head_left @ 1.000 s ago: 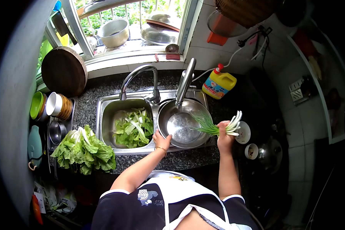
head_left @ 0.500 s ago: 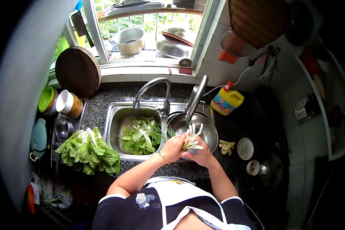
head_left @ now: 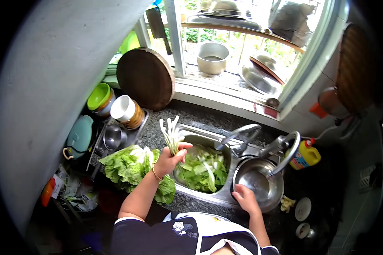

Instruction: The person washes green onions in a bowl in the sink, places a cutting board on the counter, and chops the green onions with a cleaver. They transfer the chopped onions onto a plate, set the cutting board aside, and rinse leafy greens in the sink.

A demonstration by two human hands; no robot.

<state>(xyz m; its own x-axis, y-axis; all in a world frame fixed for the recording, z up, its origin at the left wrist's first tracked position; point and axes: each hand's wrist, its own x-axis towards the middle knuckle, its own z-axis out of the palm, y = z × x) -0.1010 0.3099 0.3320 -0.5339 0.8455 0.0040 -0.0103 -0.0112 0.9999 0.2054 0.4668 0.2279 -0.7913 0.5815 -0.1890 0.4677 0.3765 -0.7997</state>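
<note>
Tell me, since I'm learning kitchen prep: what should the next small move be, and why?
Probably lower the left hand and lay the spring onions beside the leafy greens on the counter: they are held up close to that pile, the left basin already holds loose leaves, and the right hand is at the pan's rim.

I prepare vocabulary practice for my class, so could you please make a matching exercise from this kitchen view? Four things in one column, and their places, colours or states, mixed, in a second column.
Things:
1. spring onions
2. round chopping board
3. pump bottle
4. loose green leaves

Descriptions:
A. yellow, with a red top
B. inside the left sink basin
C. held in the left hand
D. standing on edge near the window

Right pairs: 1-C, 2-D, 3-A, 4-B
</note>
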